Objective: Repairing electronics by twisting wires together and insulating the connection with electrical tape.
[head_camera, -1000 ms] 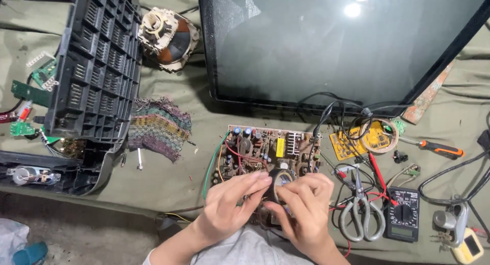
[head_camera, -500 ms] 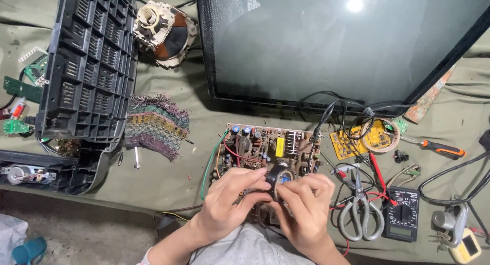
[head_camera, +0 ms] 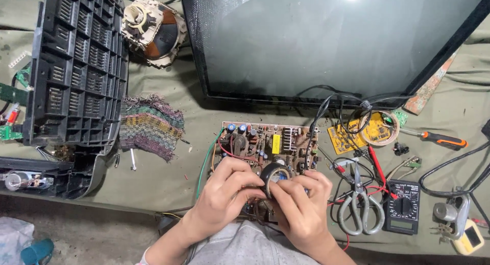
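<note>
Left hand (head_camera: 224,193): fingers curled, pinching tape roll (head_camera: 274,174) from its left; right hand (head_camera: 298,206): fingers bent, gripping roll's right side; roll held upright over near edge of circuit board (head_camera: 265,142); scissors (head_camera: 360,203) and multimeter (head_camera: 402,206) right of hands; screen (head_camera: 326,40) beyond; both wrists angled inward.

The roll of black tape (head_camera: 274,174) now stands more upright between the left hand (head_camera: 227,193) and right hand (head_camera: 298,206), fingertips apparently shifted along its edge since a second ago.
</note>
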